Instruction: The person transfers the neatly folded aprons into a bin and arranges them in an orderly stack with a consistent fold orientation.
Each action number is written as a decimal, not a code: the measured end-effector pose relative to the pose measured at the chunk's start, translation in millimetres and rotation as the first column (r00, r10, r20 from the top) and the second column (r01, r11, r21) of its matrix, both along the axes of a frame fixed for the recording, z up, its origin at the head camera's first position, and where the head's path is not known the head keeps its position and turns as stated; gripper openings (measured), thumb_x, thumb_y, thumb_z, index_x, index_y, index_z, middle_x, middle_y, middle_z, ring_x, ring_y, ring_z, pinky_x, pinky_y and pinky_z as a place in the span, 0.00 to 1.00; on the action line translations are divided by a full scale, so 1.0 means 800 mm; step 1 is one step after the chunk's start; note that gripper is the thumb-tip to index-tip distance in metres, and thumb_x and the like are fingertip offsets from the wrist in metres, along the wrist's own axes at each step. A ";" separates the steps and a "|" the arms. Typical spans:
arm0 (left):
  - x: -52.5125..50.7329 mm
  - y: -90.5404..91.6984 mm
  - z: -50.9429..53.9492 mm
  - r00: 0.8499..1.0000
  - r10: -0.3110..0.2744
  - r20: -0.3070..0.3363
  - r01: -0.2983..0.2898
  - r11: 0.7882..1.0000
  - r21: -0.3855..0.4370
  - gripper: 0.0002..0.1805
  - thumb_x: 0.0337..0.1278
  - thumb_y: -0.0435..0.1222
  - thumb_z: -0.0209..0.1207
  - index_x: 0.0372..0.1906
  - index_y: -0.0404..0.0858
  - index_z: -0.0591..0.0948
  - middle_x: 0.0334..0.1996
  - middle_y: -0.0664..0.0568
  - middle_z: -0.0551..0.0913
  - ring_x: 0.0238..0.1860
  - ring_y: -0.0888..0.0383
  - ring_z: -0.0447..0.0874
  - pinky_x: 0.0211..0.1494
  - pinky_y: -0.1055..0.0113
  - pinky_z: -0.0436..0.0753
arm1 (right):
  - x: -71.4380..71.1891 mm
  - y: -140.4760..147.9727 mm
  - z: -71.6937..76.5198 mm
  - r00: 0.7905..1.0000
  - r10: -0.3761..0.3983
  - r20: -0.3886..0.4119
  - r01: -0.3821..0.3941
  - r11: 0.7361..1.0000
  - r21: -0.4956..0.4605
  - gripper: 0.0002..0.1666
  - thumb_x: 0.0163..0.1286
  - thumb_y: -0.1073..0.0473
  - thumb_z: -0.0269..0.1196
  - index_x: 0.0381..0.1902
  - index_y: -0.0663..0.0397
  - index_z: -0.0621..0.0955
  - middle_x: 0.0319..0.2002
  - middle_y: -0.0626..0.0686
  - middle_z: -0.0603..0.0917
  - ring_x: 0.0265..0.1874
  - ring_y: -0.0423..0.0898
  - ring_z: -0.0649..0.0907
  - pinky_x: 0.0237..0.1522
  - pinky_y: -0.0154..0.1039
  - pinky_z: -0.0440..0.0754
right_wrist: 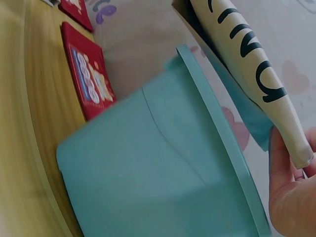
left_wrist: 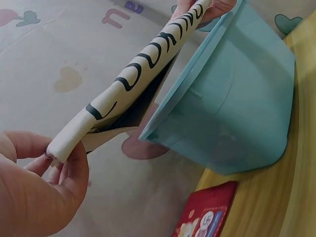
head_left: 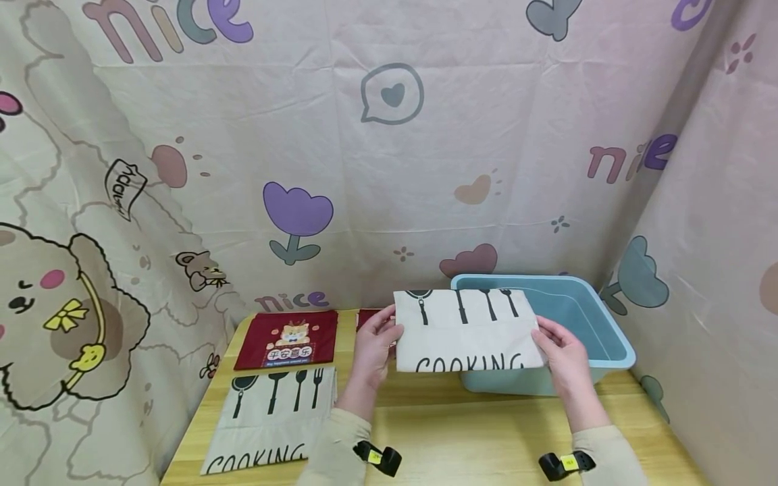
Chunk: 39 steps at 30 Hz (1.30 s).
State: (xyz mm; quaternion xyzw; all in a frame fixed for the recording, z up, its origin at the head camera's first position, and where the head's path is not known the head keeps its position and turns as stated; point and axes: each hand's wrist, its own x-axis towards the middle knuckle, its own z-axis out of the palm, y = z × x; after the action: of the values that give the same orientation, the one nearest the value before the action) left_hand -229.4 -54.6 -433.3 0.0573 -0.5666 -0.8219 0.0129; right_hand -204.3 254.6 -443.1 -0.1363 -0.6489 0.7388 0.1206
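A folded white cloth (head_left: 468, 337) printed with black utensils and the word COOKING is held up in the air between both hands. My left hand (head_left: 373, 347) pinches its left edge between thumb and fingers. At the opposite edge, my right hand (head_left: 564, 349) grips it the same way. The left wrist view shows the cloth (left_wrist: 133, 74) edge-on, its layers parting underneath. Behind and below it on the right stands a light blue plastic bin (head_left: 583, 317), which the cloth partly covers in the head view.
On the table (head_left: 450, 439), a matching folded white cloth (head_left: 273, 418) lies at the left, in front of a folded red cloth (head_left: 288, 339) with a cartoon animal. Another red cloth (right_wrist: 89, 74) lies beside the bin. A printed curtain (head_left: 389, 169) hangs behind.
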 end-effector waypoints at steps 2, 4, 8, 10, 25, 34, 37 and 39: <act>-0.001 0.007 0.000 1.000 -0.009 0.000 0.009 1.000 0.009 0.26 0.60 0.22 0.58 0.65 0.30 0.75 0.46 0.43 0.83 0.38 0.59 0.82 0.35 0.66 0.83 | 0.000 0.008 0.000 1.000 -0.007 0.004 0.007 1.000 0.001 0.14 0.69 0.64 0.64 0.50 0.46 0.85 0.34 0.37 0.84 0.34 0.34 0.81 0.33 0.28 0.82; -0.001 0.014 0.001 1.000 -0.019 -0.010 0.019 1.000 0.014 0.26 0.60 0.22 0.58 0.65 0.29 0.74 0.47 0.42 0.83 0.37 0.60 0.82 0.35 0.67 0.82 | 0.001 0.016 0.001 1.000 -0.009 0.013 0.009 1.000 0.008 0.15 0.69 0.63 0.65 0.53 0.48 0.84 0.35 0.37 0.83 0.35 0.34 0.81 0.34 0.28 0.82; -0.003 0.029 0.002 0.999 -0.041 -0.025 0.042 0.998 0.036 0.26 0.59 0.21 0.56 0.64 0.28 0.74 0.47 0.40 0.83 0.36 0.60 0.82 0.34 0.67 0.82 | 0.001 0.030 0.003 0.999 -0.023 0.028 0.023 1.000 0.014 0.16 0.69 0.63 0.64 0.54 0.48 0.84 0.35 0.37 0.83 0.36 0.34 0.80 0.35 0.27 0.81; -0.005 0.036 0.003 0.998 -0.053 -0.025 0.054 0.998 0.044 0.26 0.58 0.21 0.56 0.64 0.28 0.74 0.48 0.40 0.83 0.36 0.59 0.82 0.34 0.66 0.83 | 0.000 0.037 0.004 0.999 -0.036 0.031 0.035 0.999 0.029 0.16 0.69 0.62 0.65 0.54 0.47 0.84 0.35 0.36 0.82 0.36 0.34 0.79 0.35 0.26 0.81; -0.011 0.093 0.014 0.996 -0.081 -0.026 0.082 0.995 0.062 0.26 0.59 0.20 0.55 0.64 0.30 0.76 0.55 0.36 0.81 0.46 0.50 0.84 0.46 0.57 0.85 | -0.003 0.088 0.008 0.998 -0.051 0.027 0.047 0.991 0.128 0.12 0.70 0.60 0.64 0.49 0.40 0.85 0.34 0.33 0.81 0.34 0.31 0.79 0.35 0.23 0.78; -0.016 0.116 0.018 0.998 -0.055 0.014 0.055 0.998 0.034 0.24 0.57 0.21 0.58 0.60 0.34 0.80 0.49 0.42 0.85 0.43 0.54 0.84 0.41 0.62 0.83 | -0.007 0.108 0.007 0.997 -0.066 0.044 0.060 0.990 0.125 0.12 0.70 0.60 0.63 0.49 0.40 0.85 0.34 0.33 0.80 0.35 0.31 0.78 0.34 0.21 0.77; -0.016 0.125 0.019 0.999 -0.046 0.016 0.046 0.999 0.025 0.24 0.56 0.20 0.58 0.60 0.33 0.80 0.48 0.41 0.85 0.43 0.54 0.83 0.40 0.63 0.83 | -0.010 0.116 0.007 0.995 -0.078 0.061 0.067 0.984 0.167 0.14 0.71 0.59 0.63 0.53 0.42 0.85 0.35 0.32 0.79 0.35 0.31 0.77 0.35 0.21 0.76; -0.016 0.130 0.019 0.999 -0.041 0.020 0.041 0.999 0.017 0.25 0.56 0.20 0.58 0.60 0.33 0.80 0.48 0.41 0.85 0.43 0.54 0.83 0.40 0.62 0.83 | -0.010 0.121 0.007 0.993 -0.090 0.071 0.075 0.980 0.185 0.14 0.71 0.59 0.63 0.52 0.40 0.85 0.34 0.31 0.79 0.35 0.31 0.77 0.34 0.20 0.75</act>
State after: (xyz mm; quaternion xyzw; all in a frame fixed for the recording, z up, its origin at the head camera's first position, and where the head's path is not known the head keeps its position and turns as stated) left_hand -242.6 49.6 -417.9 0.0542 -0.5611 -0.8259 -0.0104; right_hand -212.6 351.4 -437.4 -0.1806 -0.7119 0.6647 0.1374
